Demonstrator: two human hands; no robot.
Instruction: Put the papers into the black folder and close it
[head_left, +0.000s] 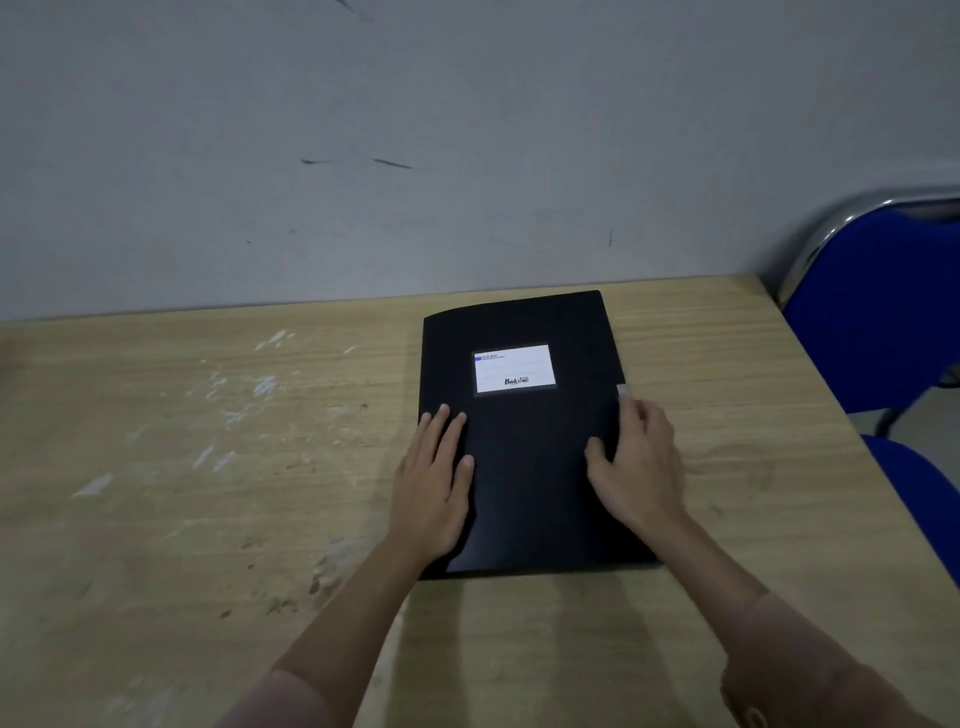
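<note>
The black folder (524, 431) lies closed and flat on the wooden table (208, 467), with a white label (514, 370) on its cover. My left hand (434, 478) rests flat on the cover's left side, fingers apart. My right hand (636, 462) sits at the folder's right edge, thumb on the cover and fingers curled over the edge. A small white tab (623, 391) shows at that edge by my fingertips. No papers are visible outside the folder.
A grey wall (415, 156) stands right behind the table's far edge. Two blue chairs stand at the right: a chair with a metal frame (883, 301) and the seat of a nearer chair (930, 493) beside the table's right edge.
</note>
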